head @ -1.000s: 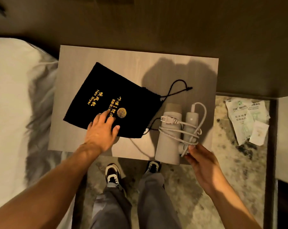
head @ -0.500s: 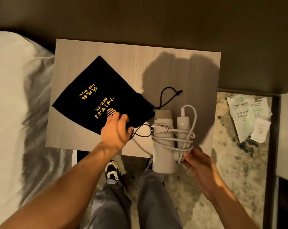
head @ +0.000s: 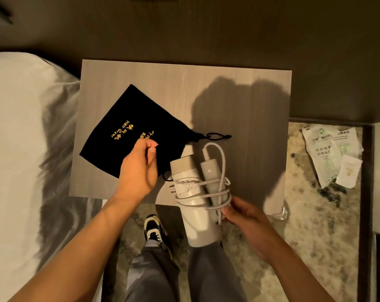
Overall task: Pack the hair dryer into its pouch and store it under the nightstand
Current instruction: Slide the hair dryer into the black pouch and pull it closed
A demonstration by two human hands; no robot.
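A black drawstring pouch with gold lettering lies flat on the grey wooden nightstand, its drawstring trailing right. My left hand hovers over the pouch's near edge with fingers curled and apart, nothing visibly gripped. The white hair dryer, folded with its cord wound around body and handle, is lifted off the nightstand's front edge. My right hand grips it at the handle and cord from the right side.
A bed with white sheets borders the nightstand on the left. Several paper packets lie on the patterned carpet to the right. My legs and shoes stand just in front of the nightstand.
My right hand has lifted the hair dryer and pulled it toward me past the front edge. My left hand has risen off the pouch and curled its fingers.
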